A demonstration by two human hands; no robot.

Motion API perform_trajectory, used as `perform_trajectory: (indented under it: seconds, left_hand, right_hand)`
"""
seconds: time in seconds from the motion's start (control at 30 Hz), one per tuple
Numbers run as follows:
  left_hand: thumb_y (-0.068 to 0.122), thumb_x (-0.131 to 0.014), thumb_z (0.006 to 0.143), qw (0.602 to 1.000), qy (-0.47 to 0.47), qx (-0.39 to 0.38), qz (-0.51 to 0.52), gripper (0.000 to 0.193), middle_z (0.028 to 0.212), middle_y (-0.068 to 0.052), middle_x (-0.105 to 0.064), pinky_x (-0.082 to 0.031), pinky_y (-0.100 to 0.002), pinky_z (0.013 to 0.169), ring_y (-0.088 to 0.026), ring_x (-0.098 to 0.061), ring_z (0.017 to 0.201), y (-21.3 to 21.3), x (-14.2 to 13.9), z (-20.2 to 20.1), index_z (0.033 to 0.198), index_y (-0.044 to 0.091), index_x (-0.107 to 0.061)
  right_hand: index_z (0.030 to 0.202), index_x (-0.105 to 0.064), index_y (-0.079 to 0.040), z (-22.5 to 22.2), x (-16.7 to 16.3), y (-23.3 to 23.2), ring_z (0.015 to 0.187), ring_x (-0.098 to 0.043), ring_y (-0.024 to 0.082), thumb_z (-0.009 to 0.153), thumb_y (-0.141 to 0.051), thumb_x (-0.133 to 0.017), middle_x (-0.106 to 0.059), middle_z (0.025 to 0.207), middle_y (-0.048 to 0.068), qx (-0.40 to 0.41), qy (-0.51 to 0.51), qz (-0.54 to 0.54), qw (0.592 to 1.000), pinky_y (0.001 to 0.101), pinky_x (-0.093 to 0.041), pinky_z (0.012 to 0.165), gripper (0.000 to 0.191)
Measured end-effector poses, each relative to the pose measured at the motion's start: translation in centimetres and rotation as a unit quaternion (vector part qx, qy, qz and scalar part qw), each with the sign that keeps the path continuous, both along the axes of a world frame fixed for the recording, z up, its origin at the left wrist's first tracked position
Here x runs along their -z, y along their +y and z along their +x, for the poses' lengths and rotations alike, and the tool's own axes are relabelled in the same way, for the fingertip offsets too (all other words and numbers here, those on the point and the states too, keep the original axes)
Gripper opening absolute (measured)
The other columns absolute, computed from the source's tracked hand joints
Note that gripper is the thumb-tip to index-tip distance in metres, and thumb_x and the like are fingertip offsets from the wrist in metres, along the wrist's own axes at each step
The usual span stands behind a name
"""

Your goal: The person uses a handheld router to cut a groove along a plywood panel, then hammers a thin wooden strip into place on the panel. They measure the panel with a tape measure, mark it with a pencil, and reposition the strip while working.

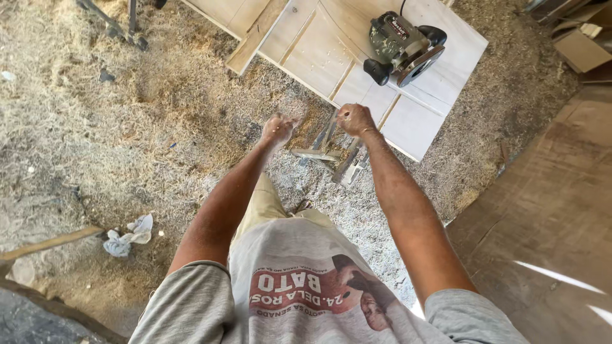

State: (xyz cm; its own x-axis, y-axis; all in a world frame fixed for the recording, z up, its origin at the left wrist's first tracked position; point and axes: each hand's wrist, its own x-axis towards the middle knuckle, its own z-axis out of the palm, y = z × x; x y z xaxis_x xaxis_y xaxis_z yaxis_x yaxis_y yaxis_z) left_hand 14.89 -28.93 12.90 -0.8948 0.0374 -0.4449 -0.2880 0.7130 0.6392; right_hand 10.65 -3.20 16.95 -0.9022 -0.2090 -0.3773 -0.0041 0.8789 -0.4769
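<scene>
Both arms reach forward over a sawdust-covered floor (127, 127). The left hand (278, 129) and right hand (355, 119) are clenched into fists, apart from each other. A router (403, 48) rests on a pale panelled board (414, 121) near its far edge. A crumpled rag (129, 235) lies on the floor at left.

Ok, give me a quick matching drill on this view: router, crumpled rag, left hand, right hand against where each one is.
Things:
1. router
2. crumpled rag
3. left hand
4. right hand

Places:
A. on the sawdust floor, lower left of the view
B. fisted in the air over shavings on the floor
C. lying on the pale wooden panel
D. fisted in the air by the panel's near edge

Pairs: 1-C, 2-A, 3-B, 4-D
</scene>
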Motion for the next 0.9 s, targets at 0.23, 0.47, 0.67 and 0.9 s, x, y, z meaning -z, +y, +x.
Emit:
perform_trajectory:
  seconds: [0.23, 0.47, 0.67, 0.9]
  left_hand:
    - [0.056, -0.063, 0.097, 0.995, -0.035, -0.061, 0.066, 0.052, 0.105, -0.012, -0.073, -0.052, -0.036, 0.071, -0.022, -0.063, 0.087, -8.7, -1.0, -3.4, 0.112, 0.007, -0.066]
    - [0.052, -0.064, 0.094, 0.996, 0.043, -0.056, 0.054, 0.051, 0.104, -0.020, -0.072, -0.058, -0.045, 0.090, -0.034, -0.073, 0.101, -24.2, -1.2, -8.2, 0.103, 0.003, -0.070]
    - [0.051, -0.065, 0.097, 0.995, 0.095, -0.037, -0.002, 0.049, 0.111, -0.020, -0.070, -0.054, -0.046, 0.094, -0.034, -0.066, 0.106, -34.4, -3.5, -13.1, 0.111, 0.004, -0.066]
    - [0.048, -0.063, 0.094, 0.995, 0.055, -0.069, 0.037, 0.045, 0.113, -0.018, -0.073, -0.055, -0.043, 0.094, -0.032, -0.070, 0.105, -39.8, -1.1, -18.6, 0.110, 0.006, -0.068]
  right_hand:
    - [0.111, -0.075, -0.012, -2.4, -1.7, -10.1, 0.105, -0.073, 0.024, 0.088, -0.032, -0.082, -0.077, 0.113, 0.011, 0.008, 0.009, 0.007, 1.000, 0.0378, -0.057, 0.098, 0.031]
    - [0.110, -0.076, -0.015, -8.6, -3.5, -26.5, 0.105, -0.073, 0.024, 0.083, -0.032, -0.080, -0.077, 0.111, 0.009, 0.012, 0.005, -0.020, 1.000, 0.0367, -0.054, 0.099, 0.032]
    - [0.105, -0.078, -0.016, -13.9, -3.5, -37.2, 0.108, -0.073, 0.020, 0.085, -0.029, -0.076, -0.077, 0.114, 0.006, -0.009, 0.025, -0.053, 0.998, 0.0353, -0.055, 0.101, 0.024]
    - [0.108, -0.075, -0.016, -21.0, -1.6, -43.4, 0.107, -0.071, 0.019, 0.091, -0.027, -0.072, -0.076, 0.115, 0.007, -0.023, -0.004, -0.055, 0.998, 0.0380, -0.054, 0.099, 0.021]
